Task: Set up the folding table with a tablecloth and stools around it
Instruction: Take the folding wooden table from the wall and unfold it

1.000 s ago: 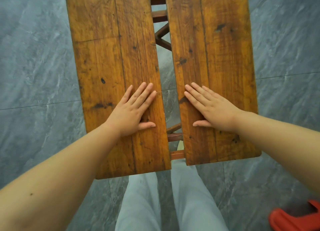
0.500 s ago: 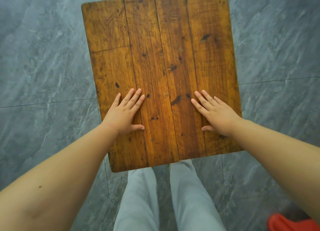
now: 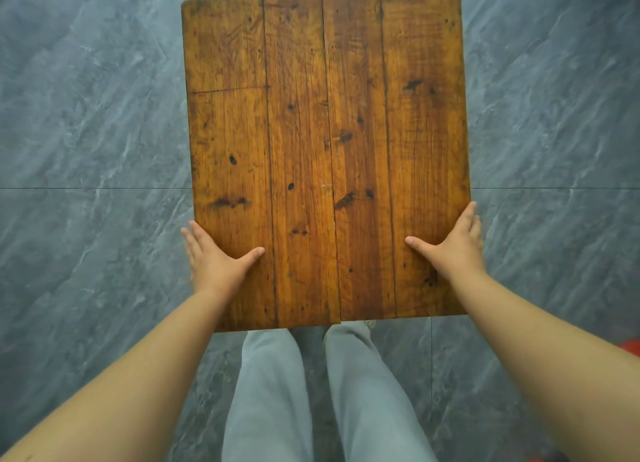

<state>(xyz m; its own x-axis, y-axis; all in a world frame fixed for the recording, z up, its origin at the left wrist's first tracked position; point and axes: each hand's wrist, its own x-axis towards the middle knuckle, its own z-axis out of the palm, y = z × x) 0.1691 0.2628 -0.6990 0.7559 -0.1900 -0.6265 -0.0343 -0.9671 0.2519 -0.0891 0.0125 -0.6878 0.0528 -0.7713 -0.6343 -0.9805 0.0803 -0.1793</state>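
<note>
Fingers [image 3: 189, 234] of the left hand [image 3: 216, 261] lie over the left long edge of the folding table [image 3: 311, 132], with the thumb spread inward flat on the wood, so that the edge is clasped between thumb and fingers. The right hand [image 3: 455, 250] mirrors this on the right long edge: its fingers [image 3: 475, 221] run along and over the side, and its thumb points inward across the top. Both hands hold the table in its nearer third, well apart from each other, with bare forearms reaching in from the lower corners. The table stands unfolded directly in front of the person, its brown plank worktop [image 3: 426, 143] level and seen from above. The long axis runs straight away from the person, near short edge just above the knees, far short edge toward the top of the view. The two halves meet along a centre seam [image 3: 331, 150] that follows this axis; the halves touch along its whole length, the left half set slightly nearer than the right, which leaves a small step at each short edge. Dark knots mark the planks. Beneath are light grey trousers [image 3: 273, 392] and a grey marbled tile floor [image 3: 86, 115]. A red object [image 3: 632, 349], mostly cut off, shows at the right margin.
</note>
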